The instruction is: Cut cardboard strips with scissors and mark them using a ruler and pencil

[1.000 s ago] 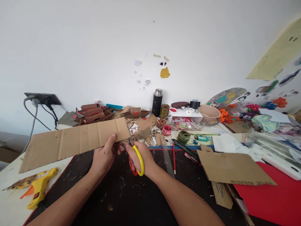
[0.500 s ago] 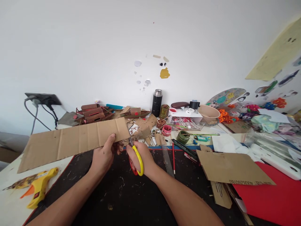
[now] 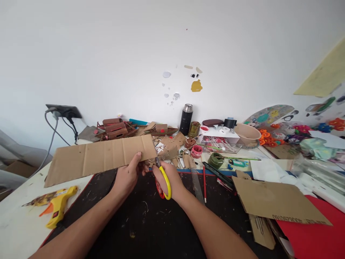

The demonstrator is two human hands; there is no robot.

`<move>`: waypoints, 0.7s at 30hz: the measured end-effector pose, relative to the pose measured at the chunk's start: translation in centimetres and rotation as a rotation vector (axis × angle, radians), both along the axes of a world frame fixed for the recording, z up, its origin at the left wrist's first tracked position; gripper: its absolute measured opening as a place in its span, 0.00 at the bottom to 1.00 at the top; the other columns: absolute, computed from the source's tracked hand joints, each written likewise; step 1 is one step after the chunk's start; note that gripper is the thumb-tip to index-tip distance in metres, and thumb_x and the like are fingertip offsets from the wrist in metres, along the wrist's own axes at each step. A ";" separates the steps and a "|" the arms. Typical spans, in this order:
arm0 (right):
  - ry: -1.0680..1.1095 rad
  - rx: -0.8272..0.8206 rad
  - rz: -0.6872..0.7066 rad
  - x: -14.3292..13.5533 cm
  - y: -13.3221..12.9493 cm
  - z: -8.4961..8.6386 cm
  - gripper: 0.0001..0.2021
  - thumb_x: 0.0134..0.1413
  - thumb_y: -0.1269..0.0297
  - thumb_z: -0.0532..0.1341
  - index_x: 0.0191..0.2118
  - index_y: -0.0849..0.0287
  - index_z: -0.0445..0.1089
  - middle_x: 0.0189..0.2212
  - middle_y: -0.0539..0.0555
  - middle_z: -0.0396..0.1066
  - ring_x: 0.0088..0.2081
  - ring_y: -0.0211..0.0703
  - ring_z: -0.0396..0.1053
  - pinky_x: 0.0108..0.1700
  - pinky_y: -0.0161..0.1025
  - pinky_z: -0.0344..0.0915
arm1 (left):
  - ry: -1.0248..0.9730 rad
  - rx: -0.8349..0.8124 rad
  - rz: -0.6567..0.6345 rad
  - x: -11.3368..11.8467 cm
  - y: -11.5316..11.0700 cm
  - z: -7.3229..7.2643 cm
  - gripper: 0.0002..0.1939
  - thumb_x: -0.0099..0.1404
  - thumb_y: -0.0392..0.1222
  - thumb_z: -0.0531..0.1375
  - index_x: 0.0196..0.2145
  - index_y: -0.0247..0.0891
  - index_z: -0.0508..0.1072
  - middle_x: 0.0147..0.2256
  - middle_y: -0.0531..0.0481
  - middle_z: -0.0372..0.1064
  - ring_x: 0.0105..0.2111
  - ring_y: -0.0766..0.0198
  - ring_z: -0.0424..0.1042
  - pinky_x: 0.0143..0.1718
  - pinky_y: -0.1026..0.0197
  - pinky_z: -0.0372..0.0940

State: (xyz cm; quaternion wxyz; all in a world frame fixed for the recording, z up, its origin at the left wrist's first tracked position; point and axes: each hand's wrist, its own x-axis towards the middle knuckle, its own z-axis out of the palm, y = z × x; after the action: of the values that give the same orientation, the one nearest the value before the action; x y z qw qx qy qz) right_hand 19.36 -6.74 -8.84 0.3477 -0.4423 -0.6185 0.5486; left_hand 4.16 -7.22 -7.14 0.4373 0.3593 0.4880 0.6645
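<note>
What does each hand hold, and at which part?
The left hand grips the long cardboard strip near its right end. The right hand holds the scissors by their yellow and red handles.

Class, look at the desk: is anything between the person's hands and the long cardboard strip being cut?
Nothing visible. The left hand already grips the cardboard strip, and the right hand holds the scissors at its right end.

The black mat (image 3: 140,219) below the hands is bare and passable. The long cardboard strip (image 3: 99,156) spans the left approach. A glue gun (image 3: 58,208) lies at the mat's left edge. A ruler (image 3: 196,178), pencil (image 3: 204,180) and cardboard sheet (image 3: 275,199) block the right. Clutter fills the back.
</note>
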 end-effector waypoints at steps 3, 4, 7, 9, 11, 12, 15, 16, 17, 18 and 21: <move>0.049 -0.030 -0.001 0.0 0.2 -0.1 0.19 0.64 0.44 0.62 0.31 0.52 0.62 0.13 0.42 0.61 0.11 0.39 0.63 0.12 0.31 0.56 | -0.078 -0.005 -0.065 0.1 0.2 0.3 0.20 0.56 0.59 0.71 0.25 0.39 0.77 0.20 0.48 0.72 0.18 0.61 0.66 0.19 0.59 0.62; 0.084 -0.039 0.000 0.0 0.3 -0.2 0.20 0.63 0.43 0.62 0.31 0.52 0.61 0.14 0.42 0.61 0.11 0.38 0.62 0.12 0.31 0.56 | -0.101 -0.013 -0.079 0.1 0.3 0.4 0.20 0.55 0.59 0.72 0.24 0.39 0.77 0.20 0.49 0.71 0.18 0.62 0.66 0.18 0.60 0.61; 0.170 -0.079 0.017 0.1 0.5 -0.1 0.23 0.59 0.39 0.64 0.30 0.53 0.60 0.15 0.42 0.63 0.11 0.36 0.61 0.12 0.30 0.56 | -0.154 -0.046 -0.107 0.0 0.3 0.6 0.20 0.52 0.57 0.74 0.24 0.37 0.77 0.20 0.48 0.72 0.19 0.63 0.67 0.18 0.61 0.61; 0.189 -0.115 0.020 0.2 0.6 0.2 0.25 0.56 0.37 0.65 0.30 0.53 0.61 0.14 0.41 0.63 0.10 0.36 0.61 0.12 0.30 0.54 | -0.188 -0.060 -0.114 -0.1 0.4 0.7 0.20 0.52 0.56 0.74 0.24 0.36 0.77 0.21 0.47 0.73 0.20 0.64 0.67 0.19 0.62 0.61; 0.207 -0.138 0.022 0.3 0.6 0.6 0.26 0.54 0.36 0.66 0.29 0.54 0.61 0.14 0.41 0.63 0.10 0.36 0.60 0.12 0.30 0.54 | -0.227 -0.068 -0.124 -0.4 0.5 1.0 0.20 0.51 0.55 0.75 0.25 0.37 0.75 0.20 0.50 0.71 0.19 0.67 0.65 0.18 0.65 0.59; 0.221 -0.149 0.026 0.4 0.7 0.8 0.26 0.53 0.36 0.67 0.29 0.54 0.61 0.13 0.42 0.63 0.10 0.36 0.60 0.12 0.30 0.54 | -0.248 -0.074 -0.134 -0.5 0.6 1.1 0.20 0.51 0.54 0.75 0.25 0.38 0.73 0.19 0.52 0.69 0.17 0.69 0.62 0.16 0.66 0.56; 0.279 -0.196 0.064 0.6 0.7 1.3 0.26 0.52 0.36 0.67 0.29 0.55 0.63 0.14 0.43 0.64 0.10 0.35 0.60 0.12 0.31 0.55 | -0.295 -0.097 -0.167 -0.9 1.0 1.4 0.21 0.49 0.52 0.75 0.26 0.38 0.71 0.18 0.56 0.66 0.14 0.74 0.55 0.13 0.69 0.48; 0.296 -0.214 0.077 0.6 0.7 1.5 0.26 0.52 0.36 0.67 0.29 0.55 0.63 0.14 0.43 0.65 0.11 0.35 0.60 0.13 0.31 0.55 | -0.305 -0.105 -0.175 -1.1 1.1 1.5 0.21 0.49 0.51 0.76 0.26 0.38 0.71 0.19 0.55 0.67 0.14 0.74 0.55 0.13 0.69 0.47; 0.309 -0.226 0.085 0.7 0.7 1.6 0.26 0.52 0.36 0.67 0.29 0.55 0.64 0.14 0.44 0.66 0.11 0.36 0.62 0.13 0.31 0.56 | -0.312 -0.112 -0.180 -1.2 1.1 1.5 0.21 0.49 0.51 0.76 0.27 0.37 0.71 0.19 0.55 0.67 0.14 0.74 0.56 0.13 0.69 0.47; 0.315 -0.230 0.089 0.8 0.7 1.7 0.26 0.52 0.36 0.67 0.29 0.55 0.65 0.14 0.44 0.66 0.12 0.37 0.64 0.14 0.31 0.56 | -0.318 -0.116 -0.181 -1.2 1.2 1.4 0.21 0.49 0.51 0.76 0.27 0.37 0.71 0.19 0.54 0.68 0.14 0.74 0.57 0.13 0.69 0.48; 0.298 -0.210 0.100 0.9 0.8 1.9 0.26 0.54 0.36 0.66 0.29 0.56 0.65 0.13 0.46 0.67 0.14 0.39 0.68 0.15 0.30 0.55 | -0.329 -0.107 -0.161 -1.2 1.1 1.2 0.20 0.50 0.49 0.76 0.29 0.36 0.72 0.20 0.52 0.70 0.16 0.72 0.61 0.14 0.69 0.52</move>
State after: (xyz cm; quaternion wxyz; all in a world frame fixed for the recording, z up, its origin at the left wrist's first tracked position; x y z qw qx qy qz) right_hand 20.27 -5.96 -6.96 0.3599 -0.3587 -0.5207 0.6860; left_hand 2.96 -6.12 -5.90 0.5815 0.2602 0.4143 0.6500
